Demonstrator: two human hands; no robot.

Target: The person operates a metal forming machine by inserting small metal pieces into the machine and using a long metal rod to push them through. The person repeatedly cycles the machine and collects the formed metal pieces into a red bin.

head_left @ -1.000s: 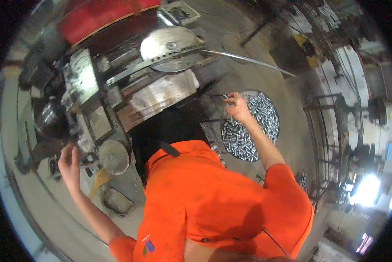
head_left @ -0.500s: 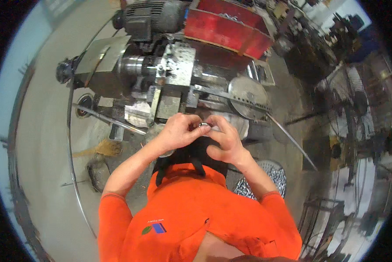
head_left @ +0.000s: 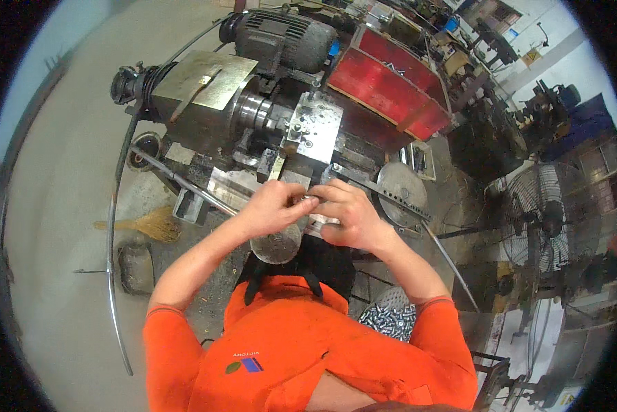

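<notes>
By a metal machine [head_left: 319,127], both hands [head_left: 274,209] [head_left: 355,218] hover close together.

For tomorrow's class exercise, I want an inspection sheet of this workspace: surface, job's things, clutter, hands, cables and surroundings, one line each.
Surface: flat metal block on the machine, marked with dark spots.
Job's things: many small metal parts, heaped in a container by the person's right arm.
Clutter: broom and grey pan on the floor at left.
Hands: left hand and right hand close together, fingers curled; anything between them is too small to tell.
Cables: long dark line left of the machine; cable, hose or rod, cannot tell.
Surroundings: motor and red bin beyond the block; fan at right.
</notes>
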